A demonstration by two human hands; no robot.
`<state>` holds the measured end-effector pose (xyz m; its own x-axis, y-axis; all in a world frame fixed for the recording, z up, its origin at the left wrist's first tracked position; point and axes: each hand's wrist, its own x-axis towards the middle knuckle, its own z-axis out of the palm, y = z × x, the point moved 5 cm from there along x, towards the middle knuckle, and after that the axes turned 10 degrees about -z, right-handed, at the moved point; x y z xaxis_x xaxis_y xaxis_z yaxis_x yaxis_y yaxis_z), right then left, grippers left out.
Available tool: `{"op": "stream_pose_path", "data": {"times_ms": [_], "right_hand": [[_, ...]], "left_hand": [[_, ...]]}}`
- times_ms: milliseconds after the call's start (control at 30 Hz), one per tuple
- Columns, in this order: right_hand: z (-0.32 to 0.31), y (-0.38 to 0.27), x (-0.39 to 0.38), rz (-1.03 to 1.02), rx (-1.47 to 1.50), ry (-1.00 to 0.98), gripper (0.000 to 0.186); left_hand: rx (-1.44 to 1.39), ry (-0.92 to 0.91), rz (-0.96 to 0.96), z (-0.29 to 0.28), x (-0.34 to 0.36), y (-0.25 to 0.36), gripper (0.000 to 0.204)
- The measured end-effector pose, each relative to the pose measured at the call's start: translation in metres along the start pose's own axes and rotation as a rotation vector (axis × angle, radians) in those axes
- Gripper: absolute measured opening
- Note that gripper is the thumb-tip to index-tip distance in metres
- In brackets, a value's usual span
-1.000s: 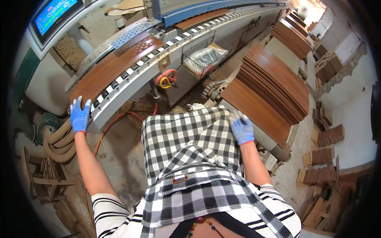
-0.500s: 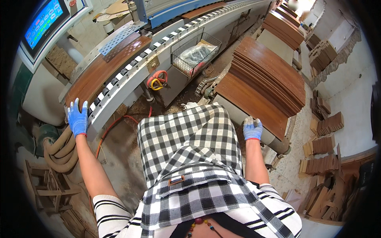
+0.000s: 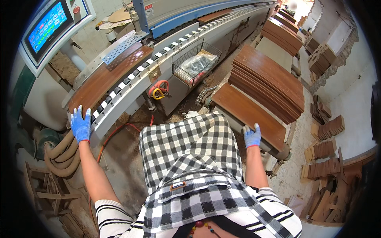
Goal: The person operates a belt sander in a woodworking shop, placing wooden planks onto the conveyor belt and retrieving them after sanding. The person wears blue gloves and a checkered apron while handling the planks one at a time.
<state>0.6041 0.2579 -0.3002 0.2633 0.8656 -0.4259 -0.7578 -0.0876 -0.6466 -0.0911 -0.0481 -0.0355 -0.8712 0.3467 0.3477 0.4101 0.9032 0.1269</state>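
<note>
My left hand [image 3: 81, 126], in a blue and white glove, lies with its fingers spread on the near end of a long brown board [image 3: 104, 79]. That board rests along the machine's roller track [image 3: 119, 88], its far part under a perforated plate [image 3: 123, 47]. On the right, my gloved right hand [image 3: 252, 137] grips the near edge of a loose brown board [image 3: 250, 115], thumb on top; some fingertips are hard to make out. This board lies in front of a stack of similar boards [image 3: 268, 81], on a roller conveyor.
A control screen [image 3: 48, 29] stands at the upper left. A wire basket [image 3: 194, 65] with a plastic bag hangs off the machine, near red and yellow looped handles [image 3: 159, 90]. Thick hoses [image 3: 61, 154] are at the lower left. More board piles [image 3: 331, 127] line the right wall.
The loose right-hand board has come toward me, opening a gap from the stack. My right hand has shifted onto its edge. The left hand stays on its board; the view has shifted slightly.
</note>
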Motion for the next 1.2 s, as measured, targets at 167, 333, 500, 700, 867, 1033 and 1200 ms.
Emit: {"op": "stream_pose_path", "data": {"times_ms": [167,333,500,700,867,1033,1200], "right_hand": [[-0.007,0.011,-0.012,-0.079,-0.059,0.037,0.055],[-0.010,0.005,-0.017,-0.110,-0.114,-0.040,0.057],[-0.013,0.008,-0.009,-0.059,-0.144,-0.052,0.062],[-0.017,0.009,-0.004,-0.045,-0.145,-0.033,0.062],[-0.024,0.011,-0.001,0.071,-0.030,-0.005,0.066],[-0.024,0.010,-0.001,0.095,0.005,0.062,0.064],[-0.025,0.002,-0.001,0.095,-0.002,0.075,0.066]], "left_hand": [[-0.003,0.024,0.019,0.003,-0.002,-0.008,0.059],[-0.051,-0.004,0.046,0.007,0.000,-0.008,0.057],[-0.172,-0.033,0.021,-0.004,-0.005,-0.024,0.051],[-0.263,0.004,-0.106,-0.008,-0.018,-0.046,0.053],[-0.334,0.039,-0.114,-0.003,-0.022,-0.050,0.050],[-0.369,0.029,-0.116,-0.003,-0.022,-0.049,0.049],[-0.378,-0.021,-0.090,-0.003,-0.020,-0.055,0.047]]}}
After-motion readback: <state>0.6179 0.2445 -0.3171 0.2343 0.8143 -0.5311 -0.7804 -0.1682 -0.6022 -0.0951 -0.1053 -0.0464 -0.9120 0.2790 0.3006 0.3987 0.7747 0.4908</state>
